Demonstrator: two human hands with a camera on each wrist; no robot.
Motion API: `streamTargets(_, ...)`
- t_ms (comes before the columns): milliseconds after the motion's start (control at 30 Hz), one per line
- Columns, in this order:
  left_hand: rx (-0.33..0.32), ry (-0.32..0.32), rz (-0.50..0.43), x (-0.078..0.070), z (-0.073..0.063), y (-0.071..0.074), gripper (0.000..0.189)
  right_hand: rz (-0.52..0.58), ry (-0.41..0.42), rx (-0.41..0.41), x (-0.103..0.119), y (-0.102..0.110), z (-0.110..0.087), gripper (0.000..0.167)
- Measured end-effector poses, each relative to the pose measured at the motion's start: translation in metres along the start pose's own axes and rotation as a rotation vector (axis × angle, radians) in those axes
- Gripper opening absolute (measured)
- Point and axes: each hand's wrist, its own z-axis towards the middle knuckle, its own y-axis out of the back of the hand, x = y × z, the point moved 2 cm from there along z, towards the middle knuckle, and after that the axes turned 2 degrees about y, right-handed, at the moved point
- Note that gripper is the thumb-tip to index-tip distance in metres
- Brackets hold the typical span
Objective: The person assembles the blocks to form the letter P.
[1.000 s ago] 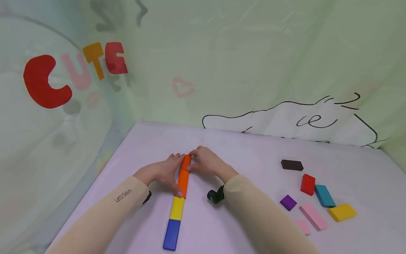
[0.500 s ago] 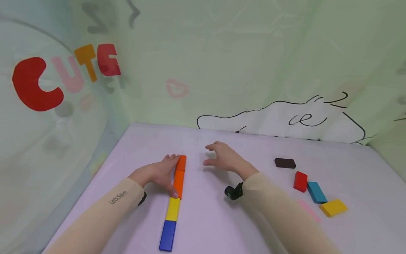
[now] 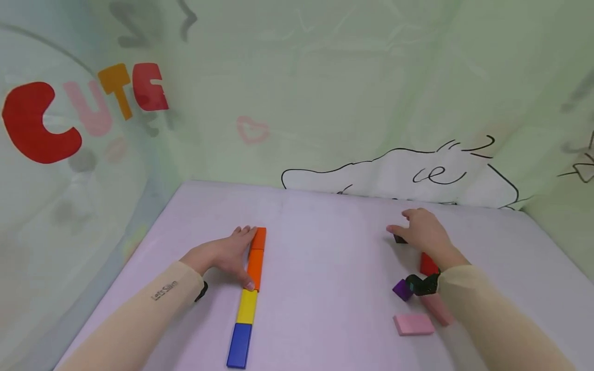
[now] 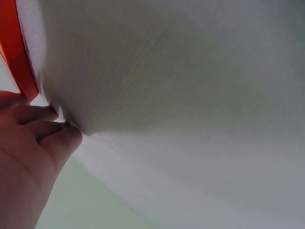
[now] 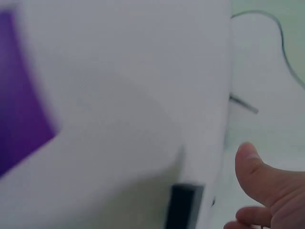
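A line of blocks runs toward me in the head view: a short orange block (image 3: 260, 238), a longer orange block (image 3: 255, 268), a yellow block (image 3: 247, 307) and a blue block (image 3: 240, 345). Along the left side of the orange ones lies my left hand (image 3: 226, 255), thumb on the longer block and fingers extended beside the short one. My right hand (image 3: 426, 231) hovers at a dark block (image 3: 399, 239), its thumb and fingers spread apart. Most of that block is hidden under the hand in the head view; its end (image 5: 185, 206) shows in the right wrist view.
Near my right forearm lie a red block (image 3: 428, 264), a purple block (image 3: 402, 290) and two pink blocks, one lengthwise (image 3: 437, 309) and one crosswise (image 3: 414, 325). Green sheeting (image 3: 325, 103) with drawings and letters encloses the table (image 3: 320, 288) at the back and sides.
My right hand has left the orange blocks and swung right to the dark block. The teal block and right-hand yellow block are now behind my arm. The left hand stays on the line.
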Motion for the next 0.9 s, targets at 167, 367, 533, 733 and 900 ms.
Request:
streamTargets(167, -0.007, -0.009, -0.003, 0.002, -0.002, 0.001, 0.131, -0.003, -0.159, 0.007, -0.021, -0.004, -0.012, 0.068)
streamTargets(367, 0.0, -0.012, -0.025, 0.001, -0.003, 0.0, 0.13, -0.007, -0.243, 0.014, -0.022, -0.01, -0.018, 0.061)
streamTargets(533, 0.001, -0.004, -0.027, -0.001, -0.004, 0.0, 0.13, -0.039, -0.253, 0.029, -0.022, -0.014, -0.014, 0.06)
streamTargets(733, -0.006, -0.007, -0.025, -0.001, -0.004, 0.001, 0.13, -0.002, -0.054, 0.055, -0.024, -0.016, -0.005, 0.066)
streamTargets(900, -0.005, -0.012, -0.032, 0.0, -0.004, 0.0, 0.13, 0.017, 0.043, 0.074, -0.023, -0.02, -0.003, 0.076)
